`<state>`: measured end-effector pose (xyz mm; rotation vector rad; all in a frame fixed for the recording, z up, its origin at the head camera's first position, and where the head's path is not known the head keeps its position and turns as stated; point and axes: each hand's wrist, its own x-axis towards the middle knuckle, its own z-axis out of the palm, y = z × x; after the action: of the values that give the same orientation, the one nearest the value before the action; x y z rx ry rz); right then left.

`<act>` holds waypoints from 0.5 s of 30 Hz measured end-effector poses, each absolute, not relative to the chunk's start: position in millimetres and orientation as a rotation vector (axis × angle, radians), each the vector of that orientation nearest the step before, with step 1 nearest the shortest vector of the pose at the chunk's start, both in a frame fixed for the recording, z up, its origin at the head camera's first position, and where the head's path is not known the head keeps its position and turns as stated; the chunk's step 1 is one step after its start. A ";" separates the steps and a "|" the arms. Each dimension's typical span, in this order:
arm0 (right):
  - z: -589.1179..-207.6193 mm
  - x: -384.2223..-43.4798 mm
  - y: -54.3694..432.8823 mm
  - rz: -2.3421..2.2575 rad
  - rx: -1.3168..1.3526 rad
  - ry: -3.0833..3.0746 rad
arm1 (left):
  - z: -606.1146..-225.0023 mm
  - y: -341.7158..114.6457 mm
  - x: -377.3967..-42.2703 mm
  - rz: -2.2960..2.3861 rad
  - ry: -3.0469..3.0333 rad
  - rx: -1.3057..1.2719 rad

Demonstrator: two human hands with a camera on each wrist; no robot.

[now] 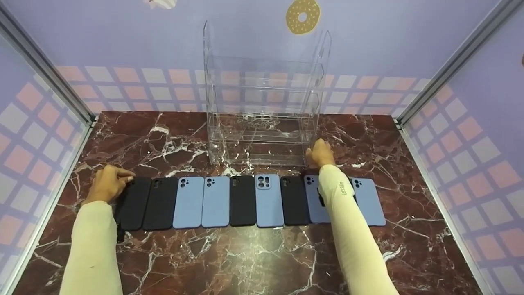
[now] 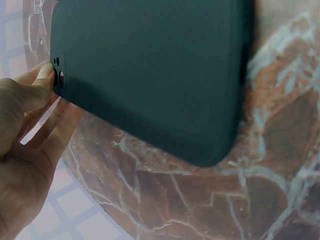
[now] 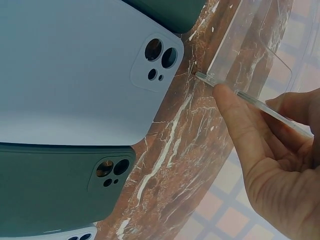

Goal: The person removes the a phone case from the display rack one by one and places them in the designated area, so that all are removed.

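Note:
A row of phone cases, black and light blue, lies side by side on the table. My left hand pinches the upper corner of the leftmost black phone case, thumb and fingers beside its camera holes. Behind the row stands a clear tiered display rack. Its right side panel is gripped at the lower front by my right hand, thumb on one face and fingers on the other. Below that hand lie a light blue case and a black case. My right forearm partly covers the cases at the row's right end.
Red-brown marbled tabletop extends in front of the row and to both sides. Purple checked panels enclose the back, left and right. The rack stands close to the back panel.

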<state>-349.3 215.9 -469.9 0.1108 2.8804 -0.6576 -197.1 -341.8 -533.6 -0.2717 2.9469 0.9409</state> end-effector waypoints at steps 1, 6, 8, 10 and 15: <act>-470.1 -349.1 215.7 -0.658 0.114 2.877 | -534.2 -341.4 -196.5 0.936 2.948 -0.281; -471.0 -349.0 215.8 -0.667 0.132 2.871 | -535.4 -338.7 -195.3 0.917 2.979 -0.300; -470.9 -349.6 216.8 -0.674 0.137 2.878 | -535.0 -336.5 -195.3 0.905 2.995 -0.298; -471.2 -350.1 217.5 -0.674 0.131 2.888 | -533.9 -333.7 -195.1 0.883 3.004 -0.317; -472.9 -350.2 218.1 -0.676 0.096 2.904 | -524.9 -321.7 -193.3 0.822 3.096 -0.420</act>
<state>-350.2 218.1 -472.9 0.0963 2.9041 -0.6764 -193.3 -321.7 -524.9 -0.4203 3.0955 0.8220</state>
